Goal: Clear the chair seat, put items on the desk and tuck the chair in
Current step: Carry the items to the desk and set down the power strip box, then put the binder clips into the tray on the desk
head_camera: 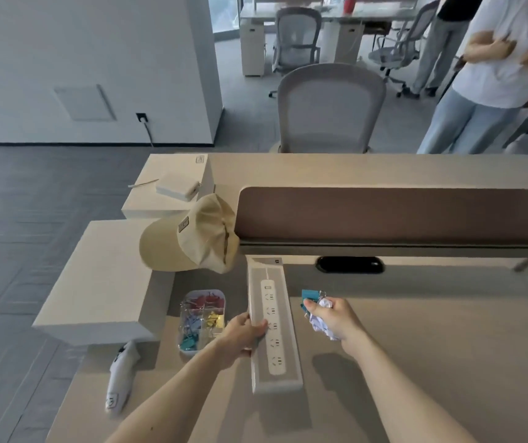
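On the far left of the tabletop [432, 330] lies a white handheld tool [121, 375]. Next comes a clear box of colored clips [201, 318], with a tan cap [189, 238] behind it. Your left hand [243, 335] has its grip closed on the left edge of the long power strip box [274, 327], which lies flat on the tabletop. Just to the right, your right hand [336, 318] has its grip closed around a crumpled white paper [322, 319] and a blue clip [310, 297], just above the tabletop. A gray chair [330, 110] stands behind the far side.
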`<move>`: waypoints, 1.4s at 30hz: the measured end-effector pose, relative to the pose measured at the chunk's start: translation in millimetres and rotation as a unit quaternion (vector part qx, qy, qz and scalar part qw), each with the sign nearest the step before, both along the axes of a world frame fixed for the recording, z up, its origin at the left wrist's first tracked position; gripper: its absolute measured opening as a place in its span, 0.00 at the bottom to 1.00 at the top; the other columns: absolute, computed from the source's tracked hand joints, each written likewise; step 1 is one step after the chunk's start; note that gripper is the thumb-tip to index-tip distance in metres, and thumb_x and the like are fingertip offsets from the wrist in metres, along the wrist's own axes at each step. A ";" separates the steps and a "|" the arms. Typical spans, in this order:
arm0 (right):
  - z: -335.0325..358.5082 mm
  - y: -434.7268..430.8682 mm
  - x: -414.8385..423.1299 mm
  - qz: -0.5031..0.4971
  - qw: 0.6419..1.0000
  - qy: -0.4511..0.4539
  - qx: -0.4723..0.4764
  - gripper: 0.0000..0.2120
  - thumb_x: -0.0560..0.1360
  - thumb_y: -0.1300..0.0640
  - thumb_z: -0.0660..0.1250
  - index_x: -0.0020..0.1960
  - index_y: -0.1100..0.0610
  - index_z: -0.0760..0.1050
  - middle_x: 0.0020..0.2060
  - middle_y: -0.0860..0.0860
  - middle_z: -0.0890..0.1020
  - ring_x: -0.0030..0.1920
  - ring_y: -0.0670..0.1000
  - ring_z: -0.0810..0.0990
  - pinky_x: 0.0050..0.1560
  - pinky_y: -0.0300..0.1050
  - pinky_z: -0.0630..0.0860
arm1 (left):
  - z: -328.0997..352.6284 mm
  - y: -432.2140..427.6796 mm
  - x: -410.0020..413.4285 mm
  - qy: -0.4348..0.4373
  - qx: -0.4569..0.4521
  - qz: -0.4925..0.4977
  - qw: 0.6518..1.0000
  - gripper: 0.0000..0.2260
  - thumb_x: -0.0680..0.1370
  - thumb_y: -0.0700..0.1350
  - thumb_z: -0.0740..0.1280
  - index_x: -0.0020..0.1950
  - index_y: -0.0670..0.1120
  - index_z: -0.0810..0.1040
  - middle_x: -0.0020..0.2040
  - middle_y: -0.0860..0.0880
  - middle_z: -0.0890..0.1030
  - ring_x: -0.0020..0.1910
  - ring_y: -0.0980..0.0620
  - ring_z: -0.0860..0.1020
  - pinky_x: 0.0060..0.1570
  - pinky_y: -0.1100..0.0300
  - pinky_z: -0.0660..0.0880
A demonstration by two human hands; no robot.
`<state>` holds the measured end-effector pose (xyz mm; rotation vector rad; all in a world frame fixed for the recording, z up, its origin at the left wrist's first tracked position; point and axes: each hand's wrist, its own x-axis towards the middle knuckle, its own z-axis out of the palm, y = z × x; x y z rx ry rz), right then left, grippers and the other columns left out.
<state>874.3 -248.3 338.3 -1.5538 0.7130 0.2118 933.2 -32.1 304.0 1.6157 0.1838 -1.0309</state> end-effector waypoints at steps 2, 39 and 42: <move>-23.4 0.6 11.7 0.006 1.000 0.016 0.010 0.12 0.74 0.57 0.72 0.35 0.61 0.77 0.33 0.59 0.78 0.33 0.54 0.77 0.38 0.46 0.74 | -18.7 -2.1 14.6 0.003 0.016 0.009 1.000 0.13 0.78 0.44 0.68 0.62 0.46 0.73 0.55 0.44 0.84 0.51 0.46 0.84 0.55 0.43 0.80; -24.1 146.6 79.0 0.228 0.972 -0.060 0.014 0.11 0.75 0.46 0.68 0.46 0.54 0.81 0.27 0.46 0.81 0.30 0.47 0.79 0.26 0.38 0.73 | -5.7 107.6 26.6 -0.275 0.080 0.109 0.952 0.04 0.79 0.44 0.67 0.48 0.45 0.80 0.44 0.48 0.83 0.38 0.60 0.83 0.32 0.70 0.77; -26.9 154.9 84.0 0.237 0.967 -0.070 -0.060 0.11 0.75 0.46 0.69 0.41 0.52 0.81 0.33 0.49 0.82 0.34 0.48 0.81 0.26 0.38 0.74 | -4.8 115.4 25.4 -0.257 0.076 0.095 0.959 0.03 0.80 0.44 0.66 0.48 0.46 0.79 0.46 0.47 0.84 0.40 0.56 0.85 0.35 0.66 0.80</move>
